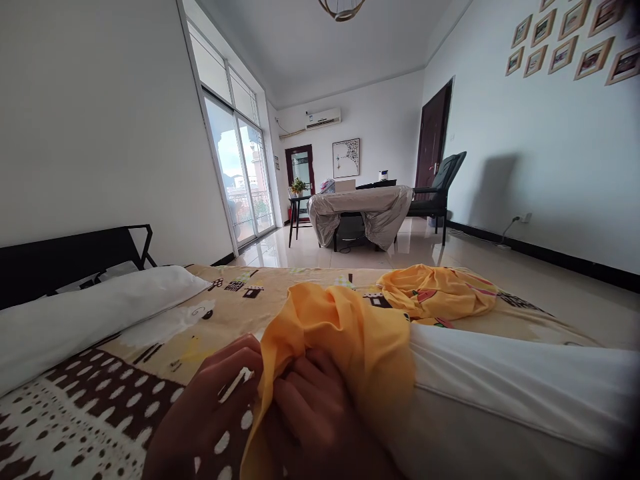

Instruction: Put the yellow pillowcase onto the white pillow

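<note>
A yellow pillowcase (370, 340) is bunched around the near end of a white pillow (500, 380), which stretches off to the right on the bed. My left hand (215, 400) pinches the left edge of the pillowcase's opening, fingers bent. Just right of it, my right hand (315, 400) is closed on gathered yellow cloth at the opening, its fingertips hidden in the folds. Behind the pillow lies a second yellow cloth (440, 290) with a printed fruit pattern, crumpled on the patterned bedsheet (165, 360).
Another white pillow (150, 290) rests at the left by the black headboard (70, 257). Beyond the bed's far edge are a glossy tiled floor, a covered table (360, 200) and a black chair (440, 190). Glass sliding doors (240, 170) stand at the back left.
</note>
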A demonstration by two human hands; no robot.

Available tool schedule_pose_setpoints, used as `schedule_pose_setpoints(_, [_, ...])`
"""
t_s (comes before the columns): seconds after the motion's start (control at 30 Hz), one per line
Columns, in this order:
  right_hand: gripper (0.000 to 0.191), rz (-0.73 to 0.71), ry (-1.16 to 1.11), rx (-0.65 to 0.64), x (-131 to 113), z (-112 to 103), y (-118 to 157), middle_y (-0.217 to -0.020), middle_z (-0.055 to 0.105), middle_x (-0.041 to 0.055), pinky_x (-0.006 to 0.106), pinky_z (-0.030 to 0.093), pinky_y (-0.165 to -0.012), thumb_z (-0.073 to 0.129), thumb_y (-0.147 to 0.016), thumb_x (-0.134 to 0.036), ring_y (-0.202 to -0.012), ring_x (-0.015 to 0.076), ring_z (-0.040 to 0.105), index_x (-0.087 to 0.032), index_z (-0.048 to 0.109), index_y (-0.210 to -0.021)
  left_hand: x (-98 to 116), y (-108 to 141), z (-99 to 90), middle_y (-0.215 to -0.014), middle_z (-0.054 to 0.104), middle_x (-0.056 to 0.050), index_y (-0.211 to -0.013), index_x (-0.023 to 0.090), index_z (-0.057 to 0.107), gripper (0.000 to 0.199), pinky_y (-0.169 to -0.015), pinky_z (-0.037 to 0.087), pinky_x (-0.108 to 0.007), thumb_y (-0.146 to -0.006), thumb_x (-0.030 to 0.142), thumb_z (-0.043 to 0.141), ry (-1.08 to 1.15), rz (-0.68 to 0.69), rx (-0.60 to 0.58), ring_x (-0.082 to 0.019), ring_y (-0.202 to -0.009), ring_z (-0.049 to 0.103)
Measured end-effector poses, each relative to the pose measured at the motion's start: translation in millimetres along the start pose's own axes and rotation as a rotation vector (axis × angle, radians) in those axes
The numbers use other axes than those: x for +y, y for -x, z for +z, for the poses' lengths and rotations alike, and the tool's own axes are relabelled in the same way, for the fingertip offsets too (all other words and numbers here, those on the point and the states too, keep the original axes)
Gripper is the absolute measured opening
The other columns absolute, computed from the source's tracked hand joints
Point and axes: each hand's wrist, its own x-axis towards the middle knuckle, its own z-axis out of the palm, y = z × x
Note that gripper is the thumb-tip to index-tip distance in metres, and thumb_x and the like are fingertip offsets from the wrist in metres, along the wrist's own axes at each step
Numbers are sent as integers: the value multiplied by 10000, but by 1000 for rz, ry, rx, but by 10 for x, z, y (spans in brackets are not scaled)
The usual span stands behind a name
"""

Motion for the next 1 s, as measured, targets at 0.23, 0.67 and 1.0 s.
schedule_pose_setpoints(0.23, [194, -7, -1, -3, 4, -14, -12, -592, 501, -10, 306, 343, -692, 449, -842, -118, -619, 123, 449, -175, 473, -659, -1, 0, -1, -811, 525, -47, -767, 183, 436, 146, -690, 467, -226, -911, 191, 412, 1, -13, -5, -139, -746, 493])
schedule_pose_setpoints(0.67, [174, 4, -33, -5, -18, -29, -10, -611, 520, -9, 311, 350, -735, 471, -842, -123, -644, 120, 457, -164, 471, -673, 31, -8, 1, -826, 520, -28, -783, 186, 446, 135, -692, 456, -216, -913, 175, 412, 21, -9, 6, -130, -747, 493])
schedule_pose_setpoints(1.0, [184, 9, -27, -5, -16, -25, -6, -605, 519, -4, 315, 352, -719, 461, -839, -106, -642, 121, 452, -165, 464, -664, 39, -6, 33, -801, 519, -19, -777, 186, 457, 122, -688, 445, -206, -892, 147, 446, -5, -18, 36, -121, -736, 489])
